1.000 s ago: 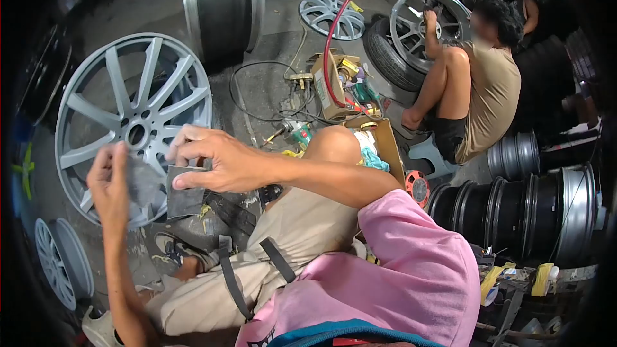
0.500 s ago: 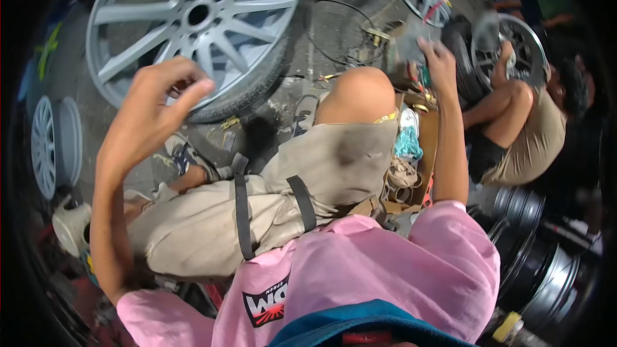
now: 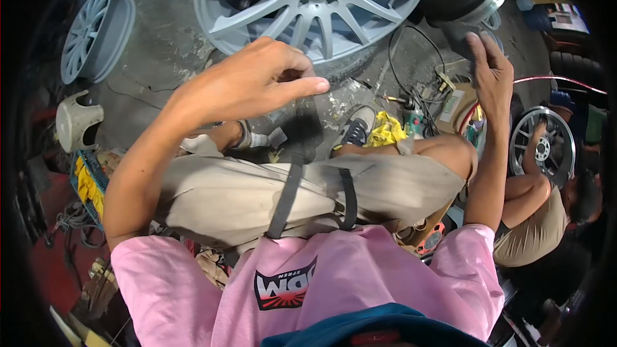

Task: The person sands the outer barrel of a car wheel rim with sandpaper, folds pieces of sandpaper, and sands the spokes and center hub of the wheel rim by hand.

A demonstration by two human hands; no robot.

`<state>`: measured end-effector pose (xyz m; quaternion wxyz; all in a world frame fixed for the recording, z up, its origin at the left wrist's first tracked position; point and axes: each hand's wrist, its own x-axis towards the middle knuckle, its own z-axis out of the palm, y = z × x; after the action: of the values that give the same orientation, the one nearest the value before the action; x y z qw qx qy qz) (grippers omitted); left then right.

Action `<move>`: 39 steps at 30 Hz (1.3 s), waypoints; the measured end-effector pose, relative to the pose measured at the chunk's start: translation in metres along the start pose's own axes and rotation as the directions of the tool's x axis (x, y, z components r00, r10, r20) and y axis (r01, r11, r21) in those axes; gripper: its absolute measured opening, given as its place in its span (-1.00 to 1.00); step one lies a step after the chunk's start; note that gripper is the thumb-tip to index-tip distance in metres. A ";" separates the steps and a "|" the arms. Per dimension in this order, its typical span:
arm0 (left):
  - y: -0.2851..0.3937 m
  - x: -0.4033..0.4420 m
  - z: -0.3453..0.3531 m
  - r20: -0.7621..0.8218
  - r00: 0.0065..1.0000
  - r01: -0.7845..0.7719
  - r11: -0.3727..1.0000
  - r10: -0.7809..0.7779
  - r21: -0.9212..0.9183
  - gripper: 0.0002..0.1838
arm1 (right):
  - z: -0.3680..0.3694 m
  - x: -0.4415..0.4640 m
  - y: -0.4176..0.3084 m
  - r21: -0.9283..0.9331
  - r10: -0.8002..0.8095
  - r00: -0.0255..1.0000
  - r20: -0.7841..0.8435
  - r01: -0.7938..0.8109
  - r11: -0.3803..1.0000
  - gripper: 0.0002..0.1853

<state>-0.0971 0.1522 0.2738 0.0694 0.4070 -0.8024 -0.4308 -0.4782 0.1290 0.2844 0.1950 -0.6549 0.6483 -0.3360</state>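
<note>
A grey multi-spoke wheel rim with a tire beneath its near edge lies on the floor in front of me. My left hand hovers before the near edge of the rim, loosely curled, thumb stretched out and apart from the fingers, with nothing visible in it. My right hand is raised to the right of the rim, closed on a thin dark grey sheet that is blurred. Whether the sheet is sandpaper I cannot tell.
Another grey rim stands at the left, near a white plastic stool. A black cable and a yellow bag lie by my shoe. At the right a co-worker crouches, one hand at a silver rim.
My view has turned, so the rim appears farther right and higher. My right hand still holds the sheet, which now looks darker. My left hand remains curled near the rim.
</note>
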 end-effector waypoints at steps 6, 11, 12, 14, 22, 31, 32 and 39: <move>-0.005 -0.001 0.003 0.097 0.980 0.193 0.937 -0.172 -0.290 -0.50 | 0.091 -0.048 -0.056 0.275 -0.511 0.763 0.396 0.433 0.859 -0.73; -0.025 -0.014 -0.024 -0.371 0.928 -0.020 0.997 -0.009 -0.074 -0.48 | 0.097 -0.061 -0.043 0.293 -0.402 0.772 0.492 0.287 0.912 -0.75; -0.018 -0.016 -0.041 -0.433 0.901 -0.094 0.972 -0.008 -0.214 -0.51 | 0.090 -0.056 -0.042 0.282 -0.387 0.773 0.503 0.276 0.919 -0.76; 0.025 -0.039 -0.088 -0.533 0.836 -0.130 0.991 0.133 0.043 -0.46 | 0.080 -0.043 -0.042 0.260 -0.464 0.832 0.305 0.396 0.881 -0.84; 0.120 -0.115 -0.135 -0.290 0.762 -0.323 0.728 0.579 0.605 -0.54 | -0.025 -0.052 -0.097 0.525 -0.408 0.910 -0.075 0.384 0.759 -0.74; 0.093 -0.168 -0.101 -0.082 0.937 -0.216 0.747 0.340 0.629 -0.63 | -0.062 -0.090 -0.169 0.266 -0.908 0.388 -0.158 0.902 0.339 -0.78; 0.090 -0.171 -0.097 -0.081 0.947 -0.192 0.753 0.310 0.629 -0.64 | -0.059 -0.089 -0.170 0.252 -0.918 0.363 -0.160 0.914 0.318 -0.78; 0.071 -0.209 -0.072 -0.227 0.948 -0.002 0.715 0.224 0.699 -0.70 | -0.044 -0.083 -0.153 0.162 -0.964 0.185 -0.192 0.975 0.154 -0.73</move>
<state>0.0314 0.2763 0.4218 0.0586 0.4127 -0.9085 -0.0297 -0.3932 0.2309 0.4053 0.0016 -0.8794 0.0367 -0.4747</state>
